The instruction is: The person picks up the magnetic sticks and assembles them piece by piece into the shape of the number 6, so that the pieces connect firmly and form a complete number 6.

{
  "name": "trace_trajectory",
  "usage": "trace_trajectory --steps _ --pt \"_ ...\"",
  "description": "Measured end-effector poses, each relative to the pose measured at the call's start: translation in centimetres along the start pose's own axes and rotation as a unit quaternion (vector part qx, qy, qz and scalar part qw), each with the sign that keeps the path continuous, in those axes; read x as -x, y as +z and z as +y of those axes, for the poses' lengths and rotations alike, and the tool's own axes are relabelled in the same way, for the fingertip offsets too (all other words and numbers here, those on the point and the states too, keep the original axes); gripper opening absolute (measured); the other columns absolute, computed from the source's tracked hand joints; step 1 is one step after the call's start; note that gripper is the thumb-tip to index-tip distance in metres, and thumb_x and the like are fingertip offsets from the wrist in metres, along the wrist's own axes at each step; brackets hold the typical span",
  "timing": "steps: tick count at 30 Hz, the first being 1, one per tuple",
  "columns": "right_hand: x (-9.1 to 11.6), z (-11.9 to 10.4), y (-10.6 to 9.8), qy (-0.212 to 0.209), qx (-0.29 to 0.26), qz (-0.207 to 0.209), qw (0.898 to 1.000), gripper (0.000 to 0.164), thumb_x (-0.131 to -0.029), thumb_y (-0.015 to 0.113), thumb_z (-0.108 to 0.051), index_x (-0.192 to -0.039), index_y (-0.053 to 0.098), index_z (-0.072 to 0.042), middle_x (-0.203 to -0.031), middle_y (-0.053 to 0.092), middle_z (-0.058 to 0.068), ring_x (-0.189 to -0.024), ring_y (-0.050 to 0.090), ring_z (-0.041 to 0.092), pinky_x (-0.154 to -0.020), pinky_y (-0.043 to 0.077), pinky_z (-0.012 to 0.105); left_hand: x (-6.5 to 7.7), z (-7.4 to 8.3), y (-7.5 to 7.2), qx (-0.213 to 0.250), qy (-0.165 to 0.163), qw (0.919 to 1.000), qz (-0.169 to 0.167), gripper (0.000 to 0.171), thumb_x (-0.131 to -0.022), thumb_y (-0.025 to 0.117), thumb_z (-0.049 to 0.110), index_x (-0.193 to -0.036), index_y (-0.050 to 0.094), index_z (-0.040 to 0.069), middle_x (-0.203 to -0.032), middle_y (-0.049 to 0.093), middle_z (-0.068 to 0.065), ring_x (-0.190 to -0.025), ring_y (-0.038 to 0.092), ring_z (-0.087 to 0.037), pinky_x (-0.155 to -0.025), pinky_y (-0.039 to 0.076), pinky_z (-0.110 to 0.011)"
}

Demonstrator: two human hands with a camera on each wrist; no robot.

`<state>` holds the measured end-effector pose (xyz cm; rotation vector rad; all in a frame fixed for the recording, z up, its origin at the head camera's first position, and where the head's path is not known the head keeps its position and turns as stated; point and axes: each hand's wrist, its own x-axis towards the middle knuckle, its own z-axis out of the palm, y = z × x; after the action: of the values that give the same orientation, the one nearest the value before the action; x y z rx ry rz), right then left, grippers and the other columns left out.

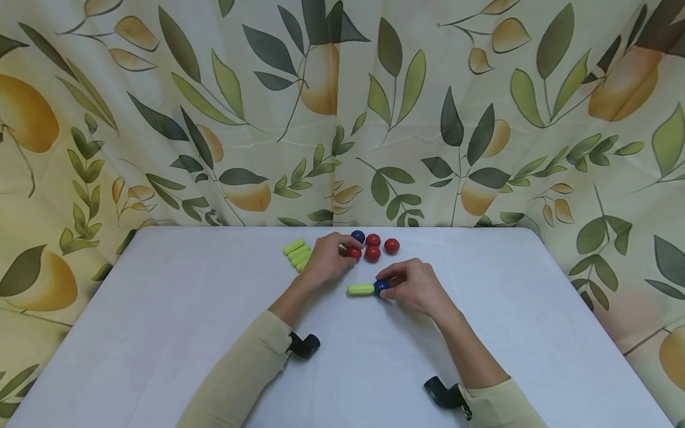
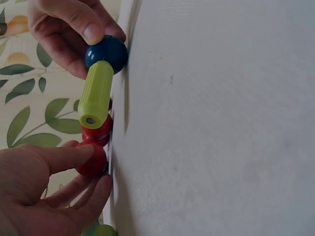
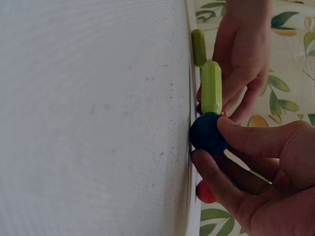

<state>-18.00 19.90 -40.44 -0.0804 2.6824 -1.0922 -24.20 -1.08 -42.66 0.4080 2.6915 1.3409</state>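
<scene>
My right hand (image 1: 414,286) pinches a blue ball (image 3: 209,133) between thumb and fingers. A light green ribbed rod (image 1: 361,289) is joined to that ball and points left, low over the white table; a small metallic spot shows in its free end in the left wrist view. Farther back, my left hand (image 1: 327,260) holds a red ball (image 2: 92,159) between thumb and fingers. Beside it sit more red balls (image 1: 373,254) and another blue ball (image 1: 357,236), partly hidden by the fingers.
Several light green rods (image 1: 297,254) lie side by side left of my left hand, partly covered by it. The white table (image 1: 176,333) ends at a back edge just behind the balls, where a leaf-and-fruit patterned curtain (image 1: 299,148) hangs.
</scene>
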Motion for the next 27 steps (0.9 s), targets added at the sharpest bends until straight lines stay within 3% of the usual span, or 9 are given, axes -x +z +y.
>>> trace_trajectory --steps 10,27 --pt "0.0 -0.2 0.0 -0.005 0.002 0.002 1.000 0.027 -0.086 0.084 -0.009 -0.113 0.081 -0.012 -0.104 0.079 0.005 -0.094 0.069 0.019 -0.084 0.059 0.035 1.8 -0.1 -1.0 0.034 -0.026 0.9991 -0.002 0.028 -0.091 0.078 0.005 -0.116 0.079 0.018 -0.114 0.071 0.000 -0.110 0.067 -0.021 -0.096 0.057 -0.038" --pt "0.0 0.0 0.0 -0.012 0.004 0.005 1.000 0.027 -0.086 0.084 -0.010 -0.112 0.081 -0.011 -0.102 0.079 0.005 -0.092 0.069 0.019 -0.079 0.057 0.032 4.2 -0.2 -2.2 0.005 -0.020 0.9991 -0.036 0.028 -0.091 0.079 0.006 -0.116 0.080 0.018 -0.114 0.070 -0.001 -0.107 0.066 -0.021 -0.094 0.058 -0.036"
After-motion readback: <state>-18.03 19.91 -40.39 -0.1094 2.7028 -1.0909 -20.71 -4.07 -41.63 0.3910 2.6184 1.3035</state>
